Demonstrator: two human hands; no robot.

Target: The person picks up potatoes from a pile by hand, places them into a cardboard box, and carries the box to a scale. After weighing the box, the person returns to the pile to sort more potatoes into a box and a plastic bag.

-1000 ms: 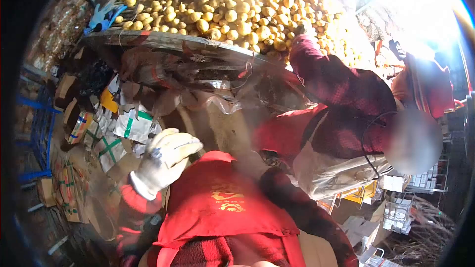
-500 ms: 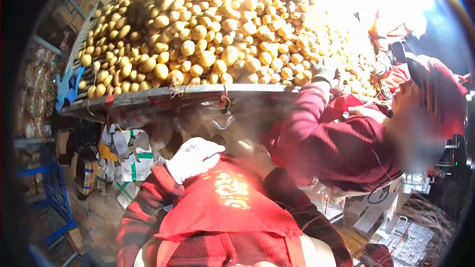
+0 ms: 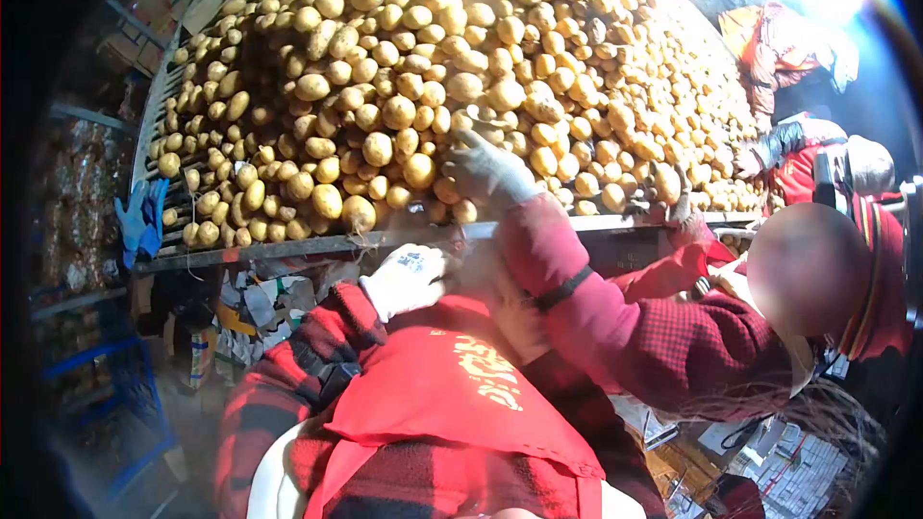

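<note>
Probably so they won't roll off, the potatoes (image 3: pixel 399 113) lie heaped behind the edge of the worktop (image 3: pixel 255 252), while the person's left hand (image 3: pixel 406 281) and blurry right hand (image 3: pixel 516 315) rest near the red apron (image 3: pixel 413 394), each grip too hidden to tell if fingers are apart or together.

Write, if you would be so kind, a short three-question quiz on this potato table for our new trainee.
1. True or false: a blue glove is at the left end of the slatted table.
2. Fill in the colour: the wearer's left hand is gloved in ____.
3. Which of these reaches in among the potatoes: (a) the wearer's left hand, (b) the wearer's right hand, (c) a co-worker's hand?

Key: 1. True. 2. White. 3. c.
</note>
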